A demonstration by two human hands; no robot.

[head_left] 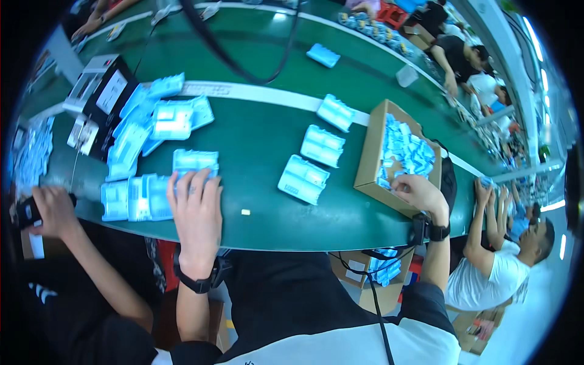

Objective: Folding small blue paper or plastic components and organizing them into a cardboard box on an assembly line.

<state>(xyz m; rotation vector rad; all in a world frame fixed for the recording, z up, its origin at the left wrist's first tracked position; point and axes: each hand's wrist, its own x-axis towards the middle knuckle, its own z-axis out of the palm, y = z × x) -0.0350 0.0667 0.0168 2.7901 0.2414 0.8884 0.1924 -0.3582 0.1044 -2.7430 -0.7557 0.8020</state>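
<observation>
My left hand (pixel 198 207) is palm down at the right end of a row of light-blue plastic housings (pixel 139 198), fingers bent over one that it mostly hides; its thumb is not clearly visible. Just beyond the fingertips lies another blue housing (pixel 194 160). My right hand (pixel 421 193) reaches over the near edge of an open cardboard box (pixel 370 152) full of small blue plastic pieces (pixel 406 149). Its fingers are curled together at the pieces, and whatever is between them is hidden.
Three housings (pixel 323 146) lie in a line left of the box. More housings (pixel 131 143) are heaped beside a black-and-white device (pixel 103 91). A dark cable (pixel 243 70) hangs over the green table (pixel 255 152). At far left is another person's hand (pixel 56 210).
</observation>
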